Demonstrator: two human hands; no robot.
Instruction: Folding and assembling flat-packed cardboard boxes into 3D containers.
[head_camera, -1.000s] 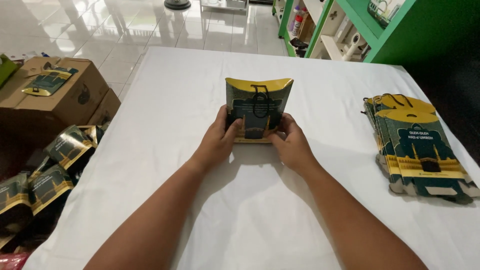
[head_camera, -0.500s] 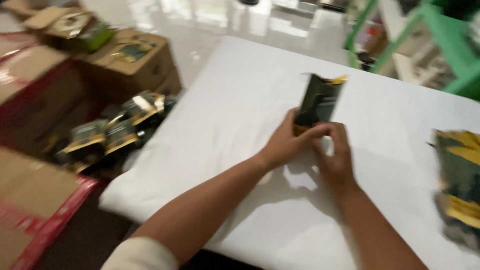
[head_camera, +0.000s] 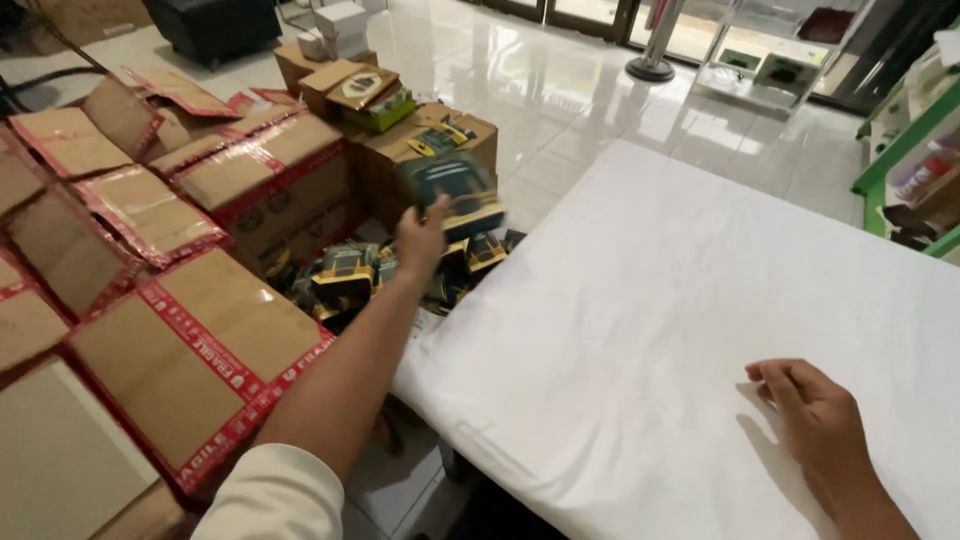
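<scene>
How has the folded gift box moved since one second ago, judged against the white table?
Yes. The left hand has carried the folded gift box off the white table, leftwards, over the pile of folded boxes.

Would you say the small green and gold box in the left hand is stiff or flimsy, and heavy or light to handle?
Probably light: the left hand holds the folded box out over the pile of boxes by the fingertips alone. It looks like thin card, so likely stiff enough to keep shape but easily crushed. Blur hides finer detail.

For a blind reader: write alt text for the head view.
A person's left hand holds a dark green and gold folded box over a pile of similar boxes beside cardboard cartons. The right hand rests empty on the white-covered table.
</scene>
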